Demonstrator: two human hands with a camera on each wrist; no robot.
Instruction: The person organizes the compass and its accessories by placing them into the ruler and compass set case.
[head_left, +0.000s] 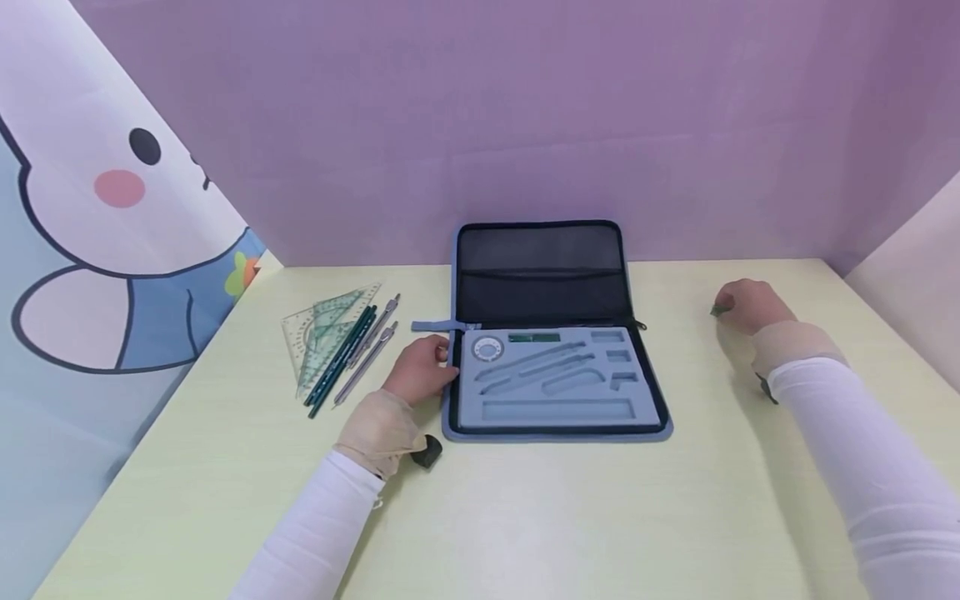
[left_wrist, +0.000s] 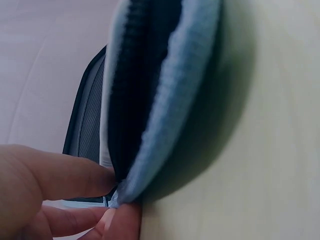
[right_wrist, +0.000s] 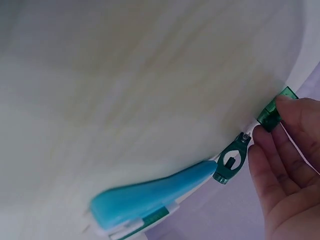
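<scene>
An unzipped blue case lies on the table with its dark lid raised. My left hand pinches the left edge of the case; in the left wrist view, thumb and fingers close on the blue fabric rim. Inside sits a grey-blue molded tray with a white round disc and a green strip in its slots; other slots are bare. To the right of the case, my right hand pinches a small translucent green plastic block between thumb and fingers.
Left of the case lie clear green-marked set squares, dark green pencils and metal compasses. The right wrist view shows a dark green ring-shaped clamp, a blue tapered object and a green-white block near my right hand.
</scene>
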